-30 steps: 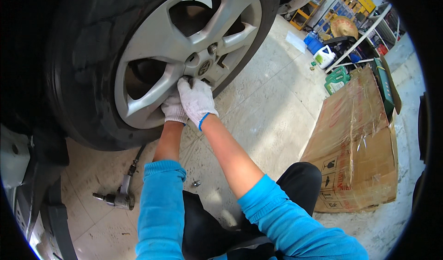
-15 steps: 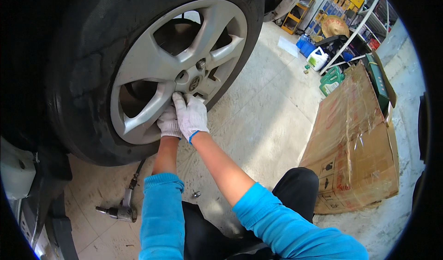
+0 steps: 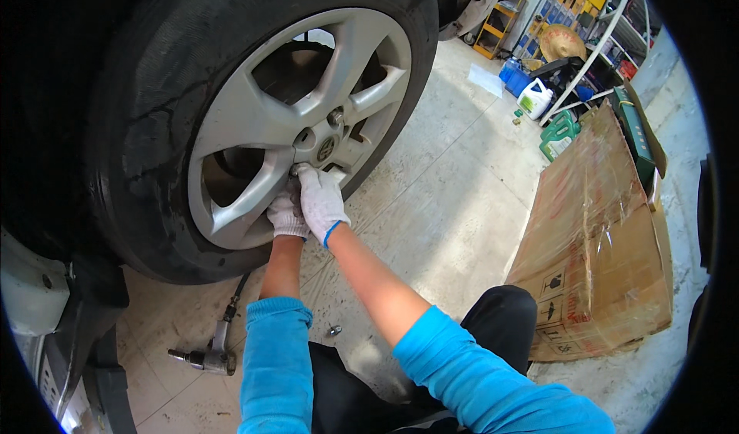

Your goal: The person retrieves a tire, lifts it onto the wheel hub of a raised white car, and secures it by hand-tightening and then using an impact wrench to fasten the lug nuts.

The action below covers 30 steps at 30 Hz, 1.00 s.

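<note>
Where the frame's left edge curves away, one pale vehicle panel (image 3: 31, 288) stands at lower left. One black tyre (image 3: 146, 149), upper left, fitted round one silver spoked wheel (image 3: 265, 118) reaching into the upper centre. One metal air tool (image 3: 212, 357), lower left, lying on the tiled floor (image 3: 439, 203), hose (image 3: 237, 291) attached. Left hand (image 3: 287, 212), centre, white knit glove, against the wheel below its hub, partly hidden by the other; finger state cannot be told. Right hand (image 3: 319, 199), same glove type, overlapping the left, fingers close together at the hub, beside the round centre cap (image 3: 326, 149); whether they clamp the small metal end (image 3: 294, 170) at their tips cannot be told. One small metal piece (image 3: 333, 331), lower centre, loose on the floor. One dark-clad knee (image 3: 504, 315), lower right of centre. Upper right: one white jug (image 3: 533, 99), one green jug (image 3: 560, 135), one straw hat (image 3: 562, 43). Right: one large cardboard box (image 3: 593, 280), worn, tape-wrapped.
</note>
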Each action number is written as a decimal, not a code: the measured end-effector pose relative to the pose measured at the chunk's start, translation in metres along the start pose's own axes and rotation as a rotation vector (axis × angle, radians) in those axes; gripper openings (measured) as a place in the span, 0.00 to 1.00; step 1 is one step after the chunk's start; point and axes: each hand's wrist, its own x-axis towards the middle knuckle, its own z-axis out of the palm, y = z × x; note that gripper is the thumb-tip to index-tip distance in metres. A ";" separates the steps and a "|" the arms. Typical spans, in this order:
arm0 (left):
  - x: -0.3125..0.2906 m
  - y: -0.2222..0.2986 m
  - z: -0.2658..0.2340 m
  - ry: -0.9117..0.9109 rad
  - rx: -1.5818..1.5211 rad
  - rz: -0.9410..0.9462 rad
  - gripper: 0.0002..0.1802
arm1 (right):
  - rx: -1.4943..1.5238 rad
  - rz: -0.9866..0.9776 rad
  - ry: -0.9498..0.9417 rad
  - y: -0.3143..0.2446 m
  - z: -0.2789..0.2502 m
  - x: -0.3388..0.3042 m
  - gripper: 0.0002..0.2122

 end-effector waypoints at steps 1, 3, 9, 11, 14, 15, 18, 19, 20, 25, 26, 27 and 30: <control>-0.007 0.016 0.000 -0.050 -0.020 -0.010 0.28 | 0.029 -0.007 0.009 0.018 -0.005 0.000 0.24; -0.012 0.021 -0.002 -0.077 -0.078 -0.062 0.27 | -0.050 0.050 0.039 0.004 -0.007 -0.005 0.25; 0.018 -0.043 0.036 0.200 -0.002 0.090 0.29 | 0.142 0.214 -0.041 -0.018 0.014 0.003 0.25; -0.017 0.028 -0.019 -0.127 -0.093 -0.161 0.28 | 0.011 0.229 0.003 -0.004 -0.007 -0.003 0.25; 0.004 -0.013 -0.003 0.133 -0.272 0.125 0.28 | 0.078 0.291 -0.056 -0.018 -0.003 0.003 0.26; 0.005 -0.017 -0.003 0.103 -0.203 0.051 0.27 | 0.057 0.231 -0.043 -0.026 -0.001 0.001 0.25; -0.014 0.019 -0.022 -0.058 -0.022 -0.083 0.26 | -0.052 0.312 0.031 -0.019 -0.005 -0.003 0.25; -0.016 0.025 -0.029 -0.104 0.028 -0.092 0.25 | 0.005 0.290 0.023 -0.016 -0.003 -0.001 0.26; -0.015 0.022 -0.024 -0.014 0.049 -0.120 0.22 | 0.067 0.262 0.015 -0.015 -0.001 0.001 0.26; -0.007 0.002 -0.011 0.053 0.004 -0.036 0.22 | 0.101 0.312 -0.012 -0.021 -0.002 0.004 0.25; -0.008 0.003 -0.011 0.045 0.000 -0.033 0.22 | 0.104 0.268 0.006 -0.023 -0.004 0.003 0.25; -0.009 0.003 -0.012 0.042 -0.005 -0.027 0.22 | 0.189 0.334 -0.050 -0.024 -0.008 0.003 0.25; -0.008 0.005 -0.014 0.045 -0.021 -0.013 0.22 | 0.298 0.368 -0.091 -0.020 -0.005 0.008 0.27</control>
